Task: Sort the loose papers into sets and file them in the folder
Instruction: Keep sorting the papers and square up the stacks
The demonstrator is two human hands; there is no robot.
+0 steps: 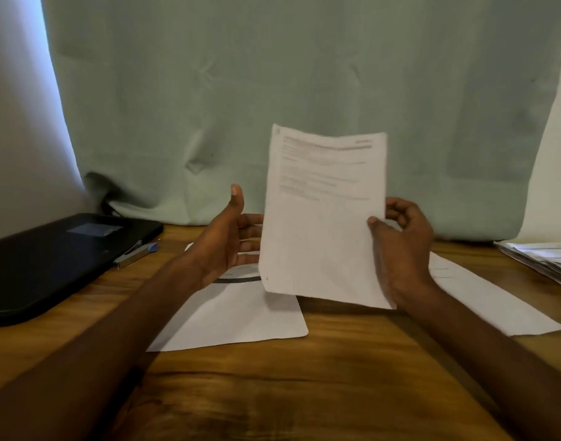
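Wood-grain counter (304, 393) up front, wrinkly pale green curtain (273, 84) hanging right behind it, bit of white wall (15, 106) on the left catching soft light.

No text can be read. The printed sheet (325, 214) held upright carries lines of type too blurred to make out, and the paper on the table (238, 316) shows only a dark curved line.

White papers (323, 218), black folder (50, 259)
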